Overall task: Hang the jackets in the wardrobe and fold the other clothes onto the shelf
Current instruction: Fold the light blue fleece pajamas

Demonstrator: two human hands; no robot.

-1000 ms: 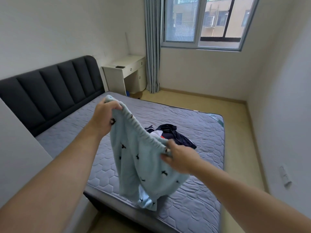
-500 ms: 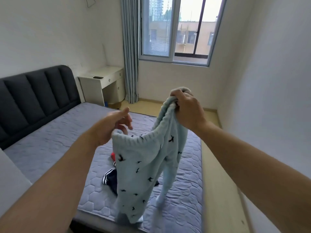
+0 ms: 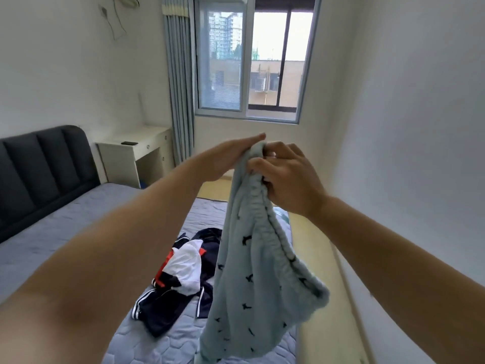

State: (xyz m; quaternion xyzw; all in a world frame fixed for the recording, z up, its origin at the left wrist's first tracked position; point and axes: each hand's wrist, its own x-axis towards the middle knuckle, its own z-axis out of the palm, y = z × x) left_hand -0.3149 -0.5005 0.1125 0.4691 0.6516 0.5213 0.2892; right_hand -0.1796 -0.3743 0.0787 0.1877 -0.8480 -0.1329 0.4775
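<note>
Pale-blue fleece trousers [image 3: 252,285] with small dark bird prints hang nearest, held up above the grey quilted mattress [image 3: 52,245] and hiding part of it. The right hand [image 3: 288,179] has its grip curled tight round their gathered waistband. The left hand [image 3: 231,158] lies straight-fingered against the same bunch. Beyond, a crumpled navy jacket [image 3: 168,298] with white stripes lies on the mattress. Farther off stand a dark padded headboard [image 3: 44,164], white worktop [image 3: 136,151], grey-blue curtain [image 3: 178,74] and window [image 3: 249,61].
</note>
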